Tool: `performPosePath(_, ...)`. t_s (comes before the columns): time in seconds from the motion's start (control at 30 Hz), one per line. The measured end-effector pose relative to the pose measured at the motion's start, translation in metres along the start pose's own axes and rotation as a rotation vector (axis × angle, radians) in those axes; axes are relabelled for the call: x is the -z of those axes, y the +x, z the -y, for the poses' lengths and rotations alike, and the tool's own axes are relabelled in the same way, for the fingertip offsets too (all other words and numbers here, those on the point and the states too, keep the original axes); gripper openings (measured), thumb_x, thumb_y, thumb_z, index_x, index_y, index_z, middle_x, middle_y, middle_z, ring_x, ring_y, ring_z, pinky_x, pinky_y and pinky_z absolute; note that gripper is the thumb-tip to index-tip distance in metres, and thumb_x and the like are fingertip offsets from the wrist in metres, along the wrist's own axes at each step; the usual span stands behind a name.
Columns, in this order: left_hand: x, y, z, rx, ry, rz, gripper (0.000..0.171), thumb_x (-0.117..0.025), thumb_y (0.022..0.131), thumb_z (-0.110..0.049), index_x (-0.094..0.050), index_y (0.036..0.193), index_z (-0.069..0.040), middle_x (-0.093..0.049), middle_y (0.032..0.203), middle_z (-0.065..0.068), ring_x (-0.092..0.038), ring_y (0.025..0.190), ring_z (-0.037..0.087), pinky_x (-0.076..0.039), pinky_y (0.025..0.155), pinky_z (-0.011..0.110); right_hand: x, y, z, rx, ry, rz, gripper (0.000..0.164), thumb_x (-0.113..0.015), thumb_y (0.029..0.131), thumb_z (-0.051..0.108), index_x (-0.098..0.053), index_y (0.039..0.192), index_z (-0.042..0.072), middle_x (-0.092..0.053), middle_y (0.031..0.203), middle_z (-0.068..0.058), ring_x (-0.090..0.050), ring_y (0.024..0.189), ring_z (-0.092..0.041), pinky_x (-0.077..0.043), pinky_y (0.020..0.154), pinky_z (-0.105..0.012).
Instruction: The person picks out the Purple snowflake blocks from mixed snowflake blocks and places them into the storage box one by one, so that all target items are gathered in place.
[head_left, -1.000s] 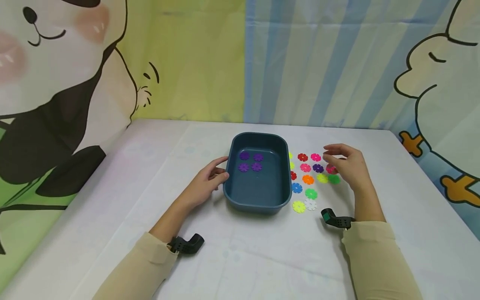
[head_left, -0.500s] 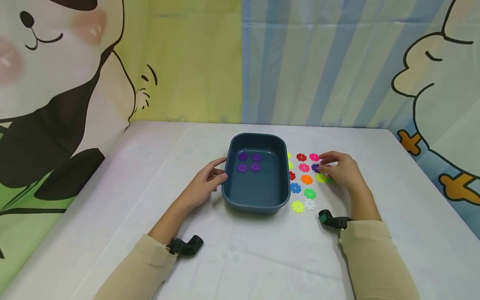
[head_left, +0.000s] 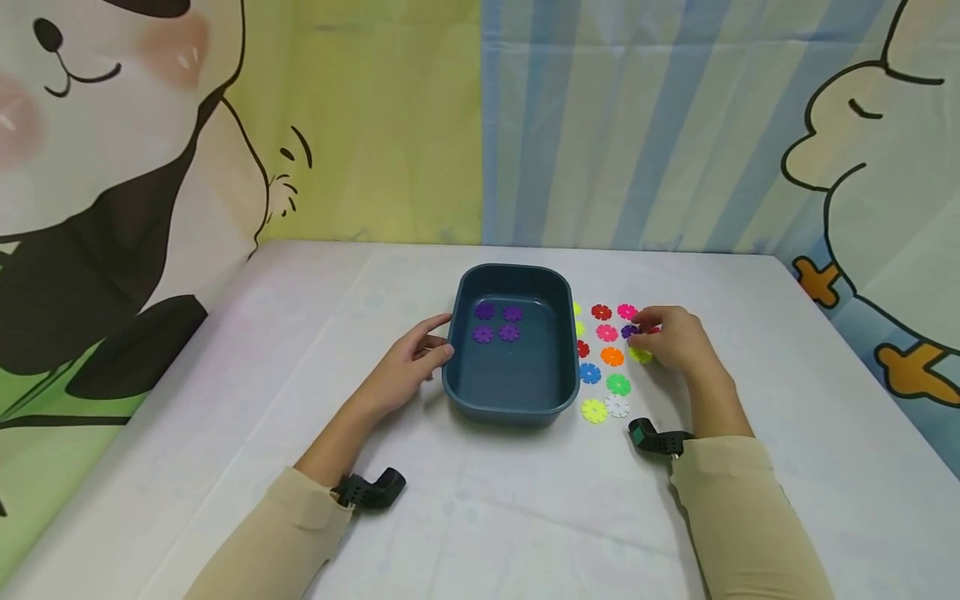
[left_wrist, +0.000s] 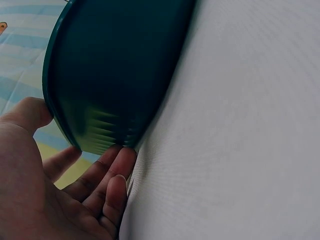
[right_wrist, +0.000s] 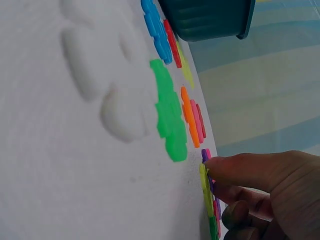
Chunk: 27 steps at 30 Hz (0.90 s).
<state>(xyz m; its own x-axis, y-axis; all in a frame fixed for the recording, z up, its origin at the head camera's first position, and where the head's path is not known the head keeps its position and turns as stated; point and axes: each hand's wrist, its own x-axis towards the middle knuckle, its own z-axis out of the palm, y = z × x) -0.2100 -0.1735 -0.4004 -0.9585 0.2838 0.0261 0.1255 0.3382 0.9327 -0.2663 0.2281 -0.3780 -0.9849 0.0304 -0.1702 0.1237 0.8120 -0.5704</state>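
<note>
A dark blue-green plastic tub (head_left: 512, 375) stands on the table, with several purple flower-shaped discs (head_left: 509, 333) lying flat inside. My left hand (head_left: 401, 367) touches the tub's left side; in the left wrist view its relaxed fingers (left_wrist: 102, 172) rest against the outer wall and rim. Right of the tub, my right hand (head_left: 678, 342) has thumb and index finger at a dark purple flower-shaped disc (head_left: 628, 332). In the right wrist view the thumb (right_wrist: 235, 169) overlaps that disc, seen edge-on; whether it is pinched cannot be told.
Several other notched discs lie around the right hand: pink (head_left: 607, 332), orange (head_left: 612, 357), blue (head_left: 590, 373), green (head_left: 618, 384), white (head_left: 617, 407) and yellow (head_left: 594, 411). Yellow pieces sit partly behind the tub's right rim. A printed cloth (head_left: 637, 125) hangs behind the white table (head_left: 480, 533).
My right hand has moved left and down, from over the right-hand discs to the dark purple one. The left hand stays at the tub. The view has shifted slightly.
</note>
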Motion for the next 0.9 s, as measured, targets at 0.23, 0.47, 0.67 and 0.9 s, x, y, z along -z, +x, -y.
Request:
performPosePath(0.23, 0.0001, 0.0003, -0.0005, 0.004, -0.004, -0.003, 0.056, -0.057, 0.105, -0.025, -0.041, 0.158, -0.016, -0.064, 0.134, 0.022, -0.064, 0.110, 0.027, -0.050, 0.081, 0.034, -0.0016, 0.0008, 0.0061, -0.028, -0.004, -0.014, 0.052, -0.074, 0.094, 0.018, -0.058, 0.141, 0.000, -0.057, 0.132, -0.027, -0.052, 0.122, -0.042, -0.051, 0.104, -0.052)
performPosePath(0.47, -0.0014, 0.0009, -0.0003, 0.014, 0.000, -0.006, 0.055, -0.057, 0.106, -0.026, -0.042, 0.158, -0.015, -0.063, 0.135, 0.022, -0.064, 0.109, 0.028, -0.050, 0.081, 0.034, -0.0026, 0.0005, 0.0062, -0.060, 0.029, -0.008, 0.052, -0.074, 0.094, 0.017, -0.057, 0.141, 0.000, -0.056, 0.135, -0.027, -0.050, 0.125, -0.043, -0.049, 0.107, -0.053)
performPosePath(0.67, -0.0015, 0.0007, 0.0003, 0.014, 0.000, -0.004, 0.055, -0.056, 0.105, -0.025, -0.042, 0.157, -0.014, -0.062, 0.136, 0.021, -0.064, 0.110, 0.027, -0.050, 0.081, 0.033, -0.0016, -0.0015, 0.0060, -0.031, 0.024, -0.029, 0.048, -0.073, 0.094, 0.015, -0.058, 0.136, 0.000, -0.052, 0.135, -0.028, -0.049, 0.123, -0.045, -0.051, 0.104, -0.055)
performPosePath(0.9, -0.0009, 0.0012, 0.0011, 0.010, 0.008, -0.001, 0.055, -0.056, 0.106, -0.026, -0.042, 0.158, -0.014, -0.062, 0.136, 0.021, -0.064, 0.110, 0.027, -0.051, 0.081, 0.033, 0.0002, -0.0032, 0.0082, 0.003, -0.009, -0.009, 0.044, -0.073, 0.094, 0.016, -0.057, 0.133, 0.004, -0.060, 0.113, -0.022, -0.056, 0.100, -0.035, -0.056, 0.091, -0.047)
